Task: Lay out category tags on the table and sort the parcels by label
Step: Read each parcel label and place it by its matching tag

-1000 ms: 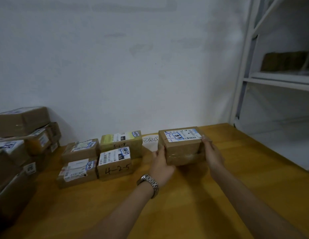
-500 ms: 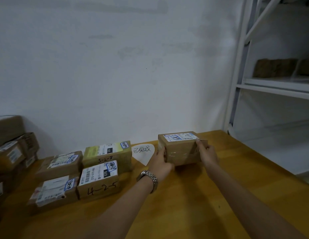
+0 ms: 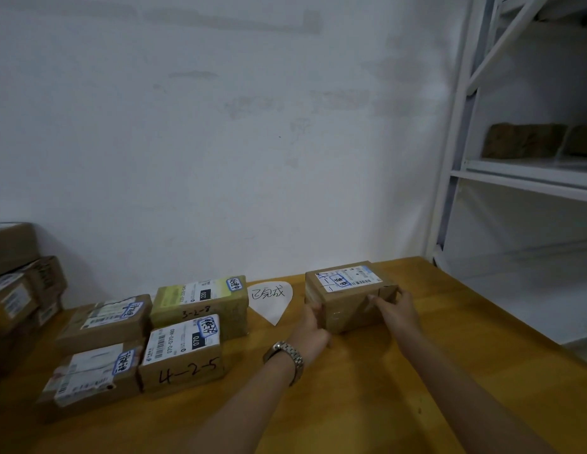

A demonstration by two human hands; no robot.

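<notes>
Both hands clamp a brown parcel (image 3: pixel 348 290) sitting on the counter (image 3: pixel 449 322) just beside a white tag (image 3: pixel 269 298), left hand (image 3: pixel 310 329) at its near corner, right hand (image 3: pixel 398 309) opposite.

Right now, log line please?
parcel: on table, right of tag | left hand: holds parcel | right hand: holds parcel

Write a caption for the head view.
Left hand and right hand hold a parcel on the table beside a paper tag.
</notes>
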